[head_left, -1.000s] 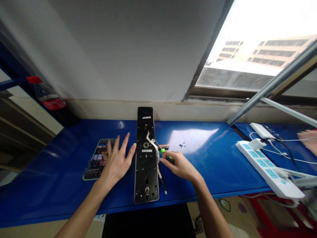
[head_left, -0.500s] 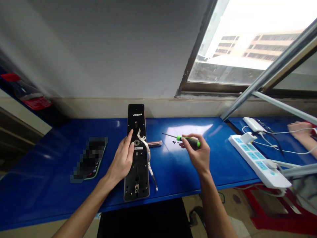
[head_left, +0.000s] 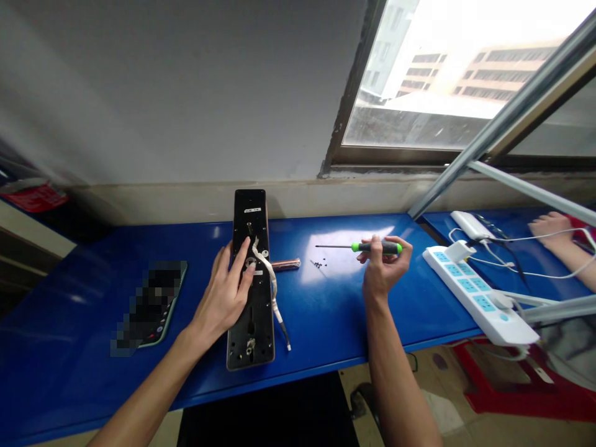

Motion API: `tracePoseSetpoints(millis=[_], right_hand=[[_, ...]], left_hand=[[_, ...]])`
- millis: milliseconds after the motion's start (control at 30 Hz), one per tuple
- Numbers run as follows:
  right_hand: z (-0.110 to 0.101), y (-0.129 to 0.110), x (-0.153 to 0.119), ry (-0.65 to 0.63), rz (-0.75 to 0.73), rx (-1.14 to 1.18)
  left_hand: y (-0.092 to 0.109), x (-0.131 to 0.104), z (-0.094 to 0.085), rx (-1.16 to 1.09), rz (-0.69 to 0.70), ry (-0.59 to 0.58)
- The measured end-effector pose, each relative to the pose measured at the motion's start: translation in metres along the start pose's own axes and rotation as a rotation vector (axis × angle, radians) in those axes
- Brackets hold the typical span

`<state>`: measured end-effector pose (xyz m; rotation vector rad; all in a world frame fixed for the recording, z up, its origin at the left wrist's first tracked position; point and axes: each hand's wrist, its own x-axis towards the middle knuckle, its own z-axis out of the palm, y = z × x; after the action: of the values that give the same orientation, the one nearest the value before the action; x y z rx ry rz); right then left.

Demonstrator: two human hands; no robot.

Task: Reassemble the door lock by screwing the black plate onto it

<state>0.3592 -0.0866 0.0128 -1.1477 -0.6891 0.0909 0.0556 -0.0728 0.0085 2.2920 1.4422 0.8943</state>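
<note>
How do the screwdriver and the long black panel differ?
The screwdriver has a green-and-black handle and thin shaft; the long black panel is broad and flat. The right hand holds the screwdriver above the blue table; the panel lies on that table under the left hand. Both are elongated.

I watch through one head-worn camera facing forward and down, close over the blue workbench (head_left: pixel 326 316), framing the left hand (head_left: pixel 224 295) at eight o'clock, right hand (head_left: pixel 382 267) at four, window (head_left: pixel 419 131) at two.
</note>
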Motion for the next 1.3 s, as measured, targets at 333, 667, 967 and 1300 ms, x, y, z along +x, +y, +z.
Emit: tracePoseSetpoints(millis=[333,667,967,1300], right_hand=[[-0.015,0.008,0.003,0.213,-0.105,-0.112],[-0.018,0.001,-0.002,0.171,-0.086,-0.144],[-0.018,0.001,-0.005,0.135,-0.062,-0.116],[-0.015,0.000,-0.011,0.013,-0.015,-0.111]], left_hand=[[0.077,0.051,0.007,0.197,0.476,-0.121],[0.086,0.082,0.054,0.484,0.584,-0.541],[0.086,0.084,0.065,0.477,0.564,-0.580],[0.084,0.083,0.067,0.472,0.566,-0.617]])
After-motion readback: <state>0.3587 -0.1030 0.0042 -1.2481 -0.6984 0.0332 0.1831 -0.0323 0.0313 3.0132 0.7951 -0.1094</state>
